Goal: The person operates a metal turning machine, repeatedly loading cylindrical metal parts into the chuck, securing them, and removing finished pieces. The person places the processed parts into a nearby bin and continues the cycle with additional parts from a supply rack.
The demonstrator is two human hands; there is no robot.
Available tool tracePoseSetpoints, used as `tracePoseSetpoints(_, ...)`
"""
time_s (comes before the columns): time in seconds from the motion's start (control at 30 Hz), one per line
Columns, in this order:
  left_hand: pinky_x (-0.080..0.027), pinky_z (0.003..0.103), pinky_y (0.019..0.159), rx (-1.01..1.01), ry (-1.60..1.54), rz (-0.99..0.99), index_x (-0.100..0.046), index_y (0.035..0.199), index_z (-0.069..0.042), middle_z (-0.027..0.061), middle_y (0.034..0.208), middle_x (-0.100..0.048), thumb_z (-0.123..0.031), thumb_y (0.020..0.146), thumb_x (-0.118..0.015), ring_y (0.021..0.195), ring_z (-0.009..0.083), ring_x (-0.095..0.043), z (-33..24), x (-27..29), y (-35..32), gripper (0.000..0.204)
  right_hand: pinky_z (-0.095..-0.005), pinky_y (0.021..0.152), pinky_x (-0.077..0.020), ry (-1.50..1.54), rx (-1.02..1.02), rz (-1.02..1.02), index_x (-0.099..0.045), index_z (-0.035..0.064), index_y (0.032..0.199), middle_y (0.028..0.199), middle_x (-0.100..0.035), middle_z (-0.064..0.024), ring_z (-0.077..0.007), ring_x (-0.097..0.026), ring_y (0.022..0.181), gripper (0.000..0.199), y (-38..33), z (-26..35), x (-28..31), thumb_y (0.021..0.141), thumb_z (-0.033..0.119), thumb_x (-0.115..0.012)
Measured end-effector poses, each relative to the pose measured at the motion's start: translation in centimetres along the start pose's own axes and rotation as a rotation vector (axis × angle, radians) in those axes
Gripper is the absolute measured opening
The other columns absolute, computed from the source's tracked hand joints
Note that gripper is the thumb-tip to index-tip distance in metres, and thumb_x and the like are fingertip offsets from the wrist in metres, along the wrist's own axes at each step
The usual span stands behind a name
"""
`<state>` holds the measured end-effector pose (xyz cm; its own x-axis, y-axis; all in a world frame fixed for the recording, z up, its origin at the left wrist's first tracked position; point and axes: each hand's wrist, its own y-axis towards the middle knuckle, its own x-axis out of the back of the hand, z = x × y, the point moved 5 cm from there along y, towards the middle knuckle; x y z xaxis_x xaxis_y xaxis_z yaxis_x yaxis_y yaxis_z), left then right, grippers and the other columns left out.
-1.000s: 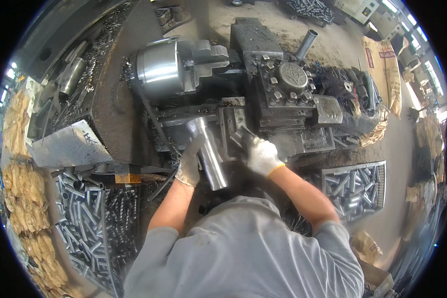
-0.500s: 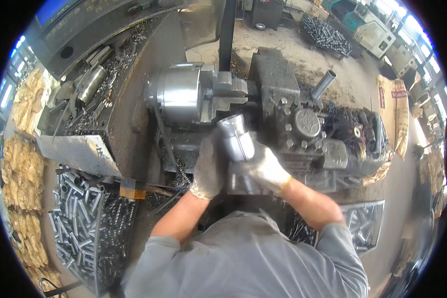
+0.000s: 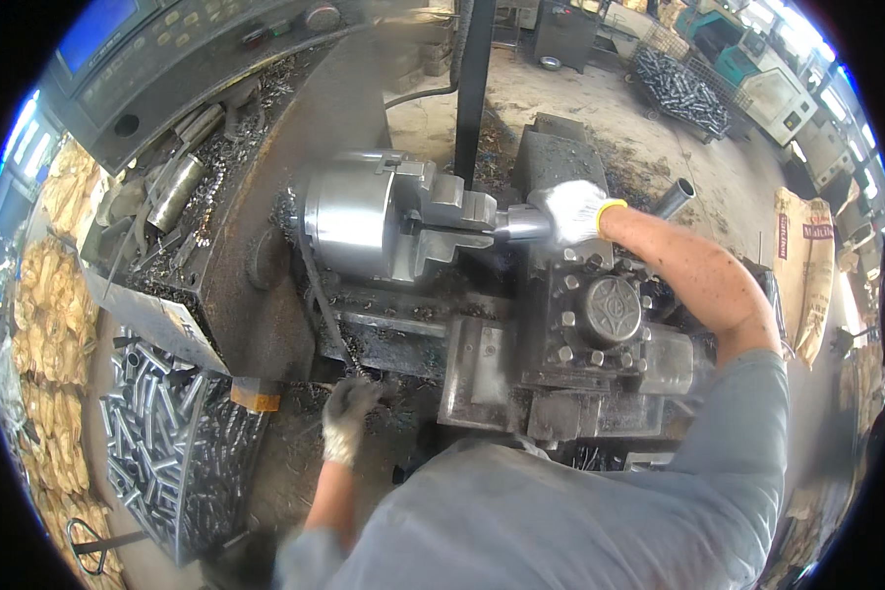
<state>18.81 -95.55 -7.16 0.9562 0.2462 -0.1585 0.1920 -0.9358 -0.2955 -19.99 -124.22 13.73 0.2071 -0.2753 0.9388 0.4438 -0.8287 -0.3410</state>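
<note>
My right hand [image 3: 572, 213], in a white knit glove, is closed around a shiny metal tube [image 3: 523, 225]. The tube's left end meets the jaws [image 3: 457, 211] of the lathe chuck [image 3: 354, 211]; how far in it sits is hidden. Low at the machine's front edge is my left hand [image 3: 349, 405], its glove stained dark. Its fingers look curled beside the lower end of a thin dark rod [image 3: 329, 305]; what they hold, if anything, cannot be made out. The bolted tool post [image 3: 612, 310] stands just below my right forearm.
Another tube [image 3: 675, 199] stands tilted behind my right forearm. A bin of cut tubes [image 3: 152, 442] sits at lower left. Metal chips and tubes litter the tray [image 3: 157, 315] at left. A control panel [image 3: 157, 59] is at upper left, and a dark post [image 3: 474, 98] rises behind the chuck.
Both hands were together before the chuck around a metal tube. My right hand has moved up and right, bringing a tube to the jaws; my left has dropped down and left, away from it.
</note>
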Motion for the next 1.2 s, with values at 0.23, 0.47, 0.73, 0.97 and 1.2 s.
tracePoseSetpoints(0.23, -0.051, 0.047, 0.079, 0.002, -0.449, -0.637, -0.067, 0.124, -0.008, 0.0103, 0.104, -0.071, -0.058, 0.111, -0.044, 0.086, 0.0284, -0.063, 3.8, 17.6, -2.5, 0.056, -0.0457, 0.097, -0.0572, 0.558, 0.095, 0.084, -0.063, -0.0020, 0.135, 0.123, -0.075, -0.0270, -0.0387, -0.073, 0.114, 0.083, 1.6, -0.4, -2.3, 0.070, 0.044, -0.087)
tracePoseSetpoints(0.47, -0.036, 0.032, 0.053, 0.255, -0.630, -0.482, -0.058, 0.084, -0.021, -0.0051, 0.065, -0.049, -0.056, 0.109, -0.048, 0.055, 0.0159, -0.046, 0.1, 19.3, -1.4, 0.044, -0.0443, 0.083, -0.0585, 0.419, -0.051, 0.206, -0.075, 0.0004, 0.123, 0.105, -0.079, -0.0200, -0.0307, -0.074, 0.092, 0.061, 3.0, -1.0, -3.5, 0.070, 0.030, -0.084)
tracePoseSetpoints(0.73, -0.049, 0.032, 0.060, -0.149, -0.112, -0.620, -0.069, 0.114, -0.003, 0.0045, 0.084, -0.066, -0.039, 0.109, -0.059, 0.067, 0.0142, -0.062, 0.8, 21.6, -0.4, 0.038, -0.0411, 0.099, -0.0576, 0.361, 0.022, -0.141, -0.058, 0.0049, 0.148, 0.123, -0.075, -0.0217, -0.0339, -0.073, 0.114, 0.078, 1.9, 2.0, 0.2, 0.079, 0.031, -0.081)
tracePoseSetpoints(0.97, -0.059, 0.049, 0.090, -0.967, 0.872, -0.908, -0.062, 0.130, 0.006, 0.0243, 0.113, -0.072, -0.015, 0.104, -0.062, 0.100, 0.0381, -0.072, -12.3, 13.6, -6.1, 0.034, -0.0392, 0.086, -0.0628, 0.572, 0.084, -0.760, -0.070, 0.0034, 0.132, 0.108, -0.078, -0.0213, -0.0313, -0.079, 0.100, 0.046, -16.6, 10.5, 6.4, 0.087, 0.006, -0.075)
tracePoseSetpoints(1.2, -0.061, 0.049, 0.091, -1.427, 1.005, -0.377, -0.063, 0.137, 0.006, 0.0315, 0.113, -0.072, 0.002, 0.089, -0.065, 0.092, 0.0422, -0.074, -33.1, -7.4, 2.6, 0.048, -0.0392, 0.089, -0.0633, 0.616, 0.105, -0.761, -0.072, -0.0031, 0.125, 0.115, -0.077, -0.0208, -0.0316, -0.079, 0.102, 0.046, -24.3, 14.7, 6.8, 0.079, 0.000, -0.078)
